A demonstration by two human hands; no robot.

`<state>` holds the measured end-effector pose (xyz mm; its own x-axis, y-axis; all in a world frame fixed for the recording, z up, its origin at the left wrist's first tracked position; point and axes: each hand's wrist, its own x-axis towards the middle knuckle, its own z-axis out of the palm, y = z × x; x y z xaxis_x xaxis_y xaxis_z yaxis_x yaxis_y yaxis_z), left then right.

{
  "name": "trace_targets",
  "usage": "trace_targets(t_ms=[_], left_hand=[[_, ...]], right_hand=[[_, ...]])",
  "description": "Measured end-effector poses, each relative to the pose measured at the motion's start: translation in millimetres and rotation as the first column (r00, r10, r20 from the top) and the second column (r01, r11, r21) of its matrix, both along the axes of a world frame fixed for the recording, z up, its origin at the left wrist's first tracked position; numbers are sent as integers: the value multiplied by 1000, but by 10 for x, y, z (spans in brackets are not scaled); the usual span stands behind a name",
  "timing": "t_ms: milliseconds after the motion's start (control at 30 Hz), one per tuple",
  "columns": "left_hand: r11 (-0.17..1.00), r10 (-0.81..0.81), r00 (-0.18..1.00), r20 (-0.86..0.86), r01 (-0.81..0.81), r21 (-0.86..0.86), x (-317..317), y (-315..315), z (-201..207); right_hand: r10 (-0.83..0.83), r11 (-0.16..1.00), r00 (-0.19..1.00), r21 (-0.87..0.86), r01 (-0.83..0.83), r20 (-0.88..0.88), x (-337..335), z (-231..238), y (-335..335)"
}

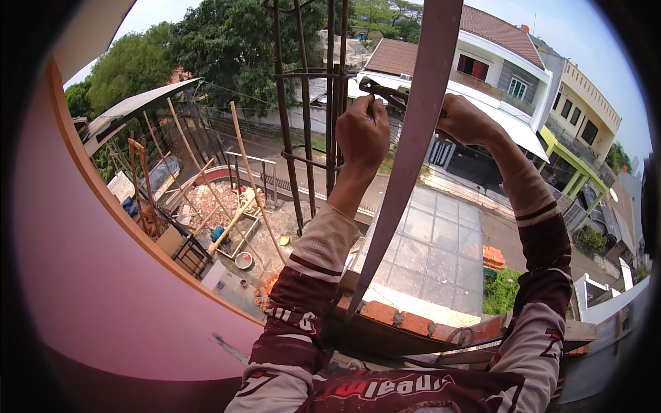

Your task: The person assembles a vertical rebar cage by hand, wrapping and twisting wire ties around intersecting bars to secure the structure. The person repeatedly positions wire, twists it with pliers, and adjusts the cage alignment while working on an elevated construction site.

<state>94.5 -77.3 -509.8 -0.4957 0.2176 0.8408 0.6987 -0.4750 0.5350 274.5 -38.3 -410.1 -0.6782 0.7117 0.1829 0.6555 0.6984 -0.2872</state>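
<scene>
My left hand (363, 134) is raised and closed in a pinch beside a cage of dark steel reinforcing bars (306, 113) tied with stirrups. What its fingers hold is too small to make out. Just above it sits the head of dark metal pincers (385, 92), close to the bars. Their handles run right, behind a slanting mauve-grey post (416, 103), towards my right hand (468, 120). That hand is closed round the handle end; the post hides part of the grip.
Below me runs a brick wall top (406, 322) with boards. A curved pink wall (131, 275) rises on the left. Far down lie a building yard with bamboo poles (248, 162), rubble and a bucket (244, 260), and a panelled roof (434, 241). Houses stand across the street.
</scene>
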Motion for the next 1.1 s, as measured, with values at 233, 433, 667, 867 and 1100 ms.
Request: trace_targets(t_ms=[233,433,667,867,1100], left_hand=[[988,-77,996,-43,71,-138,-19,-95,30],[990,-87,992,-94,75,-122,-69,-114,7],[998,27,992,-122,-34,-61,-12,17,-100],[953,-297,941,160,304,-15,108,-123,-118],[890,-455,875,162,445,98,14,-377,-96]], right_hand=[[88,943,984,-304,-132,-153,63,-95,197],[135,852,968,-474,-222,-210,19,-62,220],[173,917,951,-311,-250,-255,-30,-150,267],[296,858,951,-412,-306,-90,22,12,289],[243,927,970,299,-228,-11,113,-134,366]])
